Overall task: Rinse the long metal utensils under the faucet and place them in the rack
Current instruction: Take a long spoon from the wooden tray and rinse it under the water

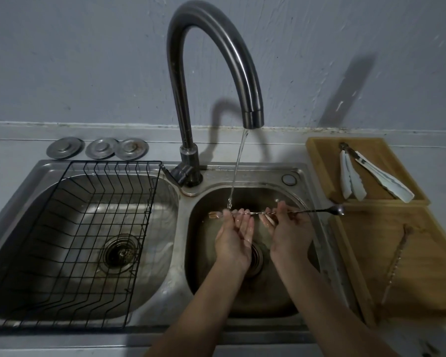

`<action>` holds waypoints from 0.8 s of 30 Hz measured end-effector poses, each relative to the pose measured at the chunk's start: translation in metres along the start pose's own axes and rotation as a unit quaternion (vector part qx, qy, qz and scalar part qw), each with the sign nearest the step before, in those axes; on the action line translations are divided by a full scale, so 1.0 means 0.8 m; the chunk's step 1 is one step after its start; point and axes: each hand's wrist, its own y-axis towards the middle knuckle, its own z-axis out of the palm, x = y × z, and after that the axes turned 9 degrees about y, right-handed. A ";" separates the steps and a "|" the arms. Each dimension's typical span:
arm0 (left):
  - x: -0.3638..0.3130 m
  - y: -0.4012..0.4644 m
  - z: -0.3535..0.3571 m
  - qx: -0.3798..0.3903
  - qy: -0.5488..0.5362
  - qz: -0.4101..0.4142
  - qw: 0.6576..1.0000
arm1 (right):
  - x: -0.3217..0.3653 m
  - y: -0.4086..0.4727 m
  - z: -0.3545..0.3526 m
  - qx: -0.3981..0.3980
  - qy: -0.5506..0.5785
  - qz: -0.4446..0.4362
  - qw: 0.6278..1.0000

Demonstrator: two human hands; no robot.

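A long twisted metal bar spoon (317, 210) lies level over the right sink basin, its small bowl pointing right over the wooden tray. My left hand (234, 235) pinches its left part, and my right hand (289, 228) pinches its middle. Water runs from the curved faucet (252, 117) and lands on the spoon's left end beside my left fingers. A black wire rack (93, 253) sits in the left basin and holds nothing. A second long twisted utensil (397, 264) lies on the near wooden tray (435, 253).
Two pairs of white-tipped tongs (355, 176) lie on the far wooden tray (319, 155) right of the sink. Three metal drain lids (98, 148) rest on the counter behind the left basin. The right basin's drain (255, 258) shows between my wrists.
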 end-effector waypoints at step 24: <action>-0.007 0.003 0.004 0.051 0.090 -0.049 0.993 | 0.029 0.019 -0.019 -0.016 -0.019 -0.046 0.999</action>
